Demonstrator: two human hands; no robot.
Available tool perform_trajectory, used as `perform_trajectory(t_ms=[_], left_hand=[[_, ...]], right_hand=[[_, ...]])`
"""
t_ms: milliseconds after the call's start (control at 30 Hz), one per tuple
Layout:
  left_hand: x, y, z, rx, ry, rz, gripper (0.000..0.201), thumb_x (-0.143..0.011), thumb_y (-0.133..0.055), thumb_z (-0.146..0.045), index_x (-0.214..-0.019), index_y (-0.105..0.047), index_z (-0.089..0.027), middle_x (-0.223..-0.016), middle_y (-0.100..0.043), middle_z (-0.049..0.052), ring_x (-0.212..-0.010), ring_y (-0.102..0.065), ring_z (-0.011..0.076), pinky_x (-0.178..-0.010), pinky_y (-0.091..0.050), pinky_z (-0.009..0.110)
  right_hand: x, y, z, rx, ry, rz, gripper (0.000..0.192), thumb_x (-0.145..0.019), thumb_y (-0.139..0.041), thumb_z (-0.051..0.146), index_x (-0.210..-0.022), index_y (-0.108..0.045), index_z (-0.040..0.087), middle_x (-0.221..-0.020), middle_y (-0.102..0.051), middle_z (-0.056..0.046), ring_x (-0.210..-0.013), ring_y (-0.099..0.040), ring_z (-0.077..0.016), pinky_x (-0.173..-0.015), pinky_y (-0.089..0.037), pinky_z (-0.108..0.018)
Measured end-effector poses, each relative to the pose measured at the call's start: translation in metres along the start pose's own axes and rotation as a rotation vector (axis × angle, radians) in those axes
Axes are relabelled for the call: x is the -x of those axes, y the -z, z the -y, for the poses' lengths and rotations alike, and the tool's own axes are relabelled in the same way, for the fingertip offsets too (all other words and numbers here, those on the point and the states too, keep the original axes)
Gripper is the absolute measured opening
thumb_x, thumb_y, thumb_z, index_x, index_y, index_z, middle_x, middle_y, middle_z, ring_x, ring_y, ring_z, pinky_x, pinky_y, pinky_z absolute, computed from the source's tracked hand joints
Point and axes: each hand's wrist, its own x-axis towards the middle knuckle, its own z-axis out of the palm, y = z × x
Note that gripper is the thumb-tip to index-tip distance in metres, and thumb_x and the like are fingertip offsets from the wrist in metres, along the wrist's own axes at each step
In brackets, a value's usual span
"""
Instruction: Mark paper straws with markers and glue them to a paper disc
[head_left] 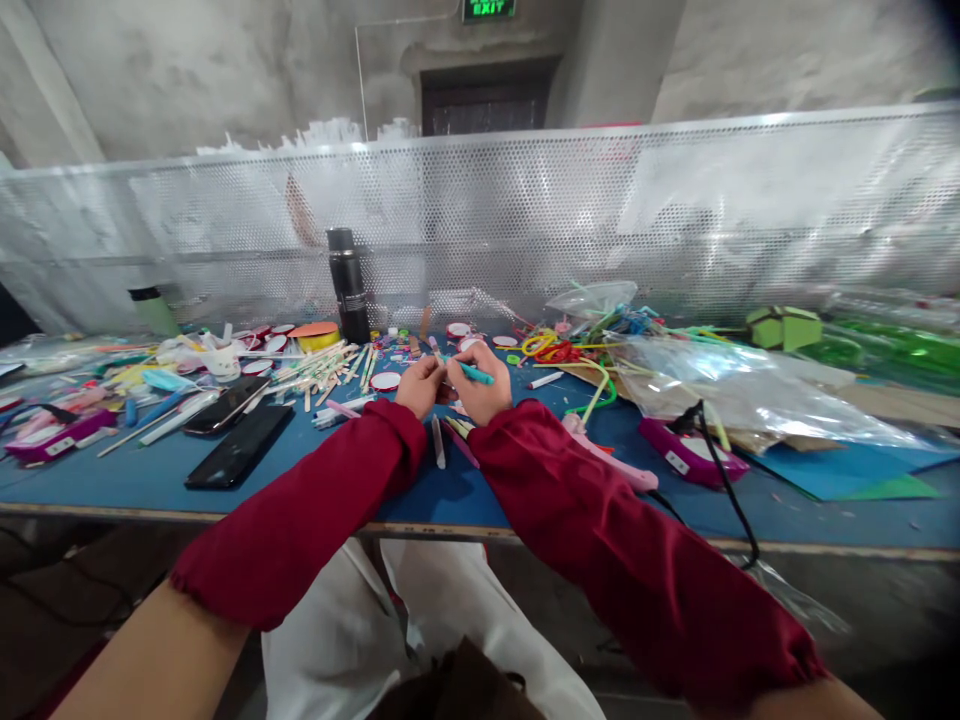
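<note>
Both hands meet over the middle of the blue table, fingertips close together. My right hand (484, 385) is closed around a teal marker (476, 373), its body slanting out past the fingers. My left hand (422, 385) is closed in a pinch on a small piece, too small and too covered by fingers to name. Just below the hands lie a pale stick (438, 442) and a purple strip (461, 443). Several capped markers (341, 410) rest left of my left hand. A white pen with a red end (545, 380) lies right of my right hand.
Two dark phones (240, 447) lie at left, near wooden sticks (330, 375). A black bottle (347, 285) stands at the back. A pink glue gun (611, 455), purple boxes (694, 455) with cords and clear plastic bags (742, 385) occupy the right. Perforated metal panels (487, 220) line the back.
</note>
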Motion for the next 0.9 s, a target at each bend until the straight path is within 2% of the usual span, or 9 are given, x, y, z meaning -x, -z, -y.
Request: perform_trajectory(t_ms=[267, 500, 667, 800, 900], left_hand=[[-0.0034, 0.0045, 0.0056, -0.037, -0.021, 0.025, 0.022, -0.085, -0.066, -0.034, -0.075, -0.053, -0.019, -0.056, -0.058, -0.004, -0.044, -0.056, 0.0099, -0.047, -0.043, 0.021], [-0.0073, 0.0074, 0.0094, -0.052, -0.013, 0.012, 0.020, -0.085, -0.066, -0.033, -0.078, -0.053, -0.020, -0.061, -0.059, -0.003, -0.048, -0.057, 0.0104, -0.051, -0.045, 0.023], [-0.0070, 0.0079, 0.0079, -0.058, -0.012, 0.033, 0.013, -0.085, -0.066, -0.031, -0.087, -0.059, -0.020, -0.067, -0.064, -0.002, -0.053, -0.061, 0.0119, -0.052, -0.047, 0.023], [-0.0060, 0.0080, 0.0065, -0.072, -0.014, 0.024, 0.014, -0.086, -0.065, -0.032, -0.093, -0.063, -0.020, -0.066, -0.064, -0.001, -0.052, -0.061, 0.0118, -0.051, -0.047, 0.022], [-0.0049, 0.0071, 0.0065, -0.058, -0.018, 0.051, 0.017, -0.087, -0.065, -0.032, -0.098, -0.064, -0.019, -0.069, -0.067, -0.001, -0.052, -0.061, 0.0112, -0.052, -0.048, 0.022]], right_hand=[[-0.0028, 0.0042, 0.0050, 0.043, -0.002, 0.049, 0.017, -0.083, -0.059, 0.036, -0.073, -0.053, 0.024, -0.068, -0.059, 0.002, -0.067, -0.055, -0.0155, -0.063, -0.040, -0.029], [-0.0034, 0.0011, -0.0002, -0.020, -0.049, 0.065, 0.016, -0.083, -0.060, 0.036, -0.072, -0.055, 0.024, -0.067, -0.061, 0.003, -0.064, -0.055, -0.0148, -0.063, -0.043, -0.029], [-0.0026, -0.0039, -0.0033, -0.168, -0.132, 0.018, 0.012, -0.081, -0.060, 0.036, -0.077, -0.058, 0.024, -0.083, -0.069, 0.000, -0.071, -0.061, -0.0152, -0.068, -0.048, -0.029], [-0.0024, -0.0035, -0.0022, -0.125, -0.142, 0.012, 0.016, -0.081, -0.059, 0.038, -0.074, -0.055, 0.025, -0.065, -0.059, 0.003, -0.059, -0.053, -0.0140, -0.059, -0.044, -0.028], [-0.0027, -0.0029, -0.0024, -0.124, -0.155, 0.002, 0.018, -0.080, -0.059, 0.039, -0.071, -0.054, 0.024, -0.062, -0.057, 0.004, -0.056, -0.050, -0.0134, -0.056, -0.042, -0.028]])
